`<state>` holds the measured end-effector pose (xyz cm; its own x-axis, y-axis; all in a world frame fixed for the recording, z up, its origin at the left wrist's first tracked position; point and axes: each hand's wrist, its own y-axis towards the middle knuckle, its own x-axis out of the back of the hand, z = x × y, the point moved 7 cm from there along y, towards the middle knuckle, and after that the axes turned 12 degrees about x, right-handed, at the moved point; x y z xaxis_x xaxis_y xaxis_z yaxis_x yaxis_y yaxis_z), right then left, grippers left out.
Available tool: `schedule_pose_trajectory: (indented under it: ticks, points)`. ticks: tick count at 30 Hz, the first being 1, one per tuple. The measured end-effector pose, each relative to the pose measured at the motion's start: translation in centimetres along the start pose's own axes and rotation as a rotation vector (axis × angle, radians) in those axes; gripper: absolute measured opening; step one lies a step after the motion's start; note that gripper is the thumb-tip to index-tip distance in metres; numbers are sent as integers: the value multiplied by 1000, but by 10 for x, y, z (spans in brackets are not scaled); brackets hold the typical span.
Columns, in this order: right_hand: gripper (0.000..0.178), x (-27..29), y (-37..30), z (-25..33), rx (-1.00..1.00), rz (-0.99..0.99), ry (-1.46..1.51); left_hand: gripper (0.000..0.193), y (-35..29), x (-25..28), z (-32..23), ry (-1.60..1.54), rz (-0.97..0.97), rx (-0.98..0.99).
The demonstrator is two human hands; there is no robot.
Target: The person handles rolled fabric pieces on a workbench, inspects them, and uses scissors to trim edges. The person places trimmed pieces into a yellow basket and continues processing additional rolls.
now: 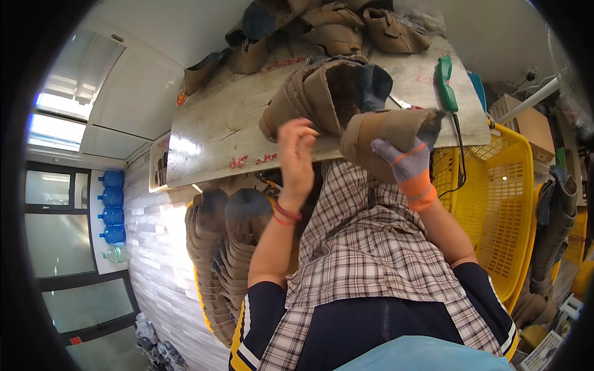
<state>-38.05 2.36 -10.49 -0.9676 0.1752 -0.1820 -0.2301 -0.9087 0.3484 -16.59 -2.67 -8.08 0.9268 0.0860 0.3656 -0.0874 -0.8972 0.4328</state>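
A tan boot upper [371, 141] with a dark lining is gripped in my right hand [407, 168], which wears a grey and orange glove. The upper is raised at the table's front edge. My bare left hand [296, 162], a red band at its wrist, is up with fingers loosely bent and apart. Nothing shows in it. Just behind that hand lies a nested pile of similar boot uppers [309, 93], dark lining facing right; whether my fingers touch it I cannot tell.
On the worn table [216, 133] are more uppers [396, 31] at the back, a green corded hand tool [445, 83], scissors [403, 104] and red scraps. A yellow basket [504, 210] stands right; stacked uppers [247, 247] fill the floor at left. The cord hangs over the table's edge.
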Motion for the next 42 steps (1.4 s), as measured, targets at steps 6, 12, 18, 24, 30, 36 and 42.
schedule_pose_trajectory:
  ticks: [6,12,18,24,30,36,42]
  points:
    - [26,7,73,-62,53,25,-142,44,111,2,106,148,127,259]
    - [27,-2,63,-71,-253,192,272,54,80,-14,77,79,243,259]
    - [31,-13,67,-59,-131,270,388,52,65,-12,27,196,240,263]
    - [41,-3,28,-60,-140,184,272,38,107,-9,35,120,379,380]
    - [59,0,5,-28,65,171,162,64,268,-68,45,-767,309,502]
    - [44,22,-28,-23,-51,370,-65,71,361,-82,92,-413,-78,370]
    - [34,86,-52,9,-86,137,-184,24,264,-45,-11,105,-309,-250]
